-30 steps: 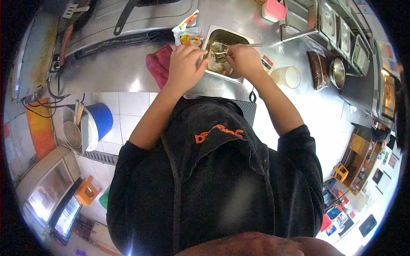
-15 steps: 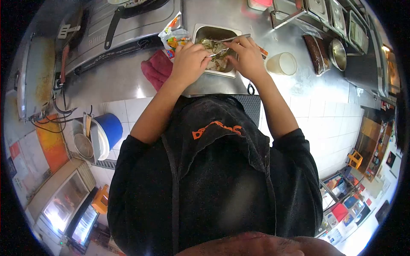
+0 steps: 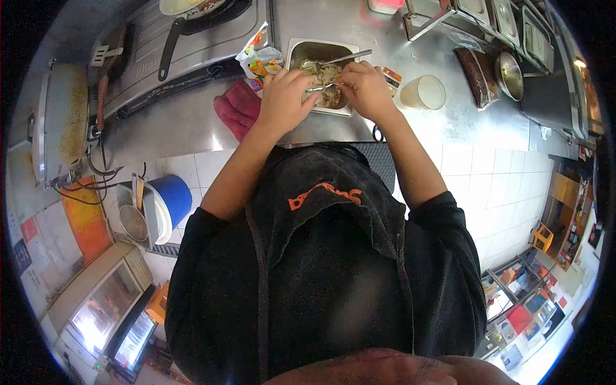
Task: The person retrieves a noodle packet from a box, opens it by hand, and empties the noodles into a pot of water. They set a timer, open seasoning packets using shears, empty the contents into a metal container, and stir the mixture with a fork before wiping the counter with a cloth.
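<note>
My left hand [image 3: 284, 99] and my right hand [image 3: 367, 90] meet over a rectangular metal pan [image 3: 290, 58]. Between their closed fingertips stretches a small shiny silver piece [image 3: 323, 87] that looks like a foil wrapper; I cannot tell what is inside it. Pale, wet-looking food with darker bits [image 3: 330, 97] lies in the pan below. A spoon-like metal utensil [image 3: 354, 56] rests in the pan, its handle over the right rim. Beside my left hand stands a printed plastic packet [image 3: 262, 61]. Close to my right hand is a small printed box [image 3: 391, 78].
A dark red cloth [image 3: 237, 109] lies at the counter's front edge. To the right stand a whitish tub [image 3: 423, 93], a bag of dark brown stuff [image 3: 476, 77] and a metal bowl [image 3: 509, 77]. A frying pan [image 3: 172, 48] sits on the stove at upper left.
My right fingers have drawn in and down onto the silver piece, nearer my left hand. The view has shifted slightly; the utensil stays in the pan.
</note>
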Action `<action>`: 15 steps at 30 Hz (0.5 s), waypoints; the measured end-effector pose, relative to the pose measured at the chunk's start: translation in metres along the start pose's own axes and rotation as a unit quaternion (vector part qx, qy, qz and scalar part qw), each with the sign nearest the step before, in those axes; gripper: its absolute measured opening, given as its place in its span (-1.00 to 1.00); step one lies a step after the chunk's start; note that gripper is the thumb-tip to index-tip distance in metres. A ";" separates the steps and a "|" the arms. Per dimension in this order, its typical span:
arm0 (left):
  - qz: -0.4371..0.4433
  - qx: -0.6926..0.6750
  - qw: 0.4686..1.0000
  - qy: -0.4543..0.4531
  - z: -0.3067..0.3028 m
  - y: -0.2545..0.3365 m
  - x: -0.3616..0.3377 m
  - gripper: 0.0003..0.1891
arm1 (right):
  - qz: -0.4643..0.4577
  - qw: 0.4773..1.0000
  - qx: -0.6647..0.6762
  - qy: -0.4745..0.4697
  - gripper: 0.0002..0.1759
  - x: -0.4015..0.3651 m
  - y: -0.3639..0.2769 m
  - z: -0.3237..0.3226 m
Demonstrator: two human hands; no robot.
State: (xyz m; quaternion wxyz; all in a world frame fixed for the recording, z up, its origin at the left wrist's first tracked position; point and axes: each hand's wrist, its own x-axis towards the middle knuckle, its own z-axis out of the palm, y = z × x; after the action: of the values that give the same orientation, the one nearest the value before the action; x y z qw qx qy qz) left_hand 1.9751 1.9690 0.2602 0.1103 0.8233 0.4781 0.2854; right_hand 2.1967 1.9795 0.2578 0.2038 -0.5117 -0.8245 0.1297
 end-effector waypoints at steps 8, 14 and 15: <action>0.031 0.038 0.994 -0.094 0.007 -0.001 0.006 -0.84 | -0.009 0.999 0.033 0.026 -0.91 -0.007 -0.002 0.008; 0.046 0.048 0.994 -0.089 0.005 0.000 0.013 -0.86 | -0.030 0.999 -0.018 0.014 -0.89 -0.005 -0.007 0.006; 0.051 0.038 0.996 -0.069 0.008 -0.003 0.013 -0.86 | -0.027 0.999 -0.022 0.009 -0.89 -0.005 -0.006 0.006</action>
State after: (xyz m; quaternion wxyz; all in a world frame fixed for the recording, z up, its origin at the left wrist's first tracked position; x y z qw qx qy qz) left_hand 1.9827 1.9820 0.2567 0.0967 0.8678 0.4375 0.2148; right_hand 2.1912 1.9724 0.2537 0.2036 -0.4948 -0.8387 0.1010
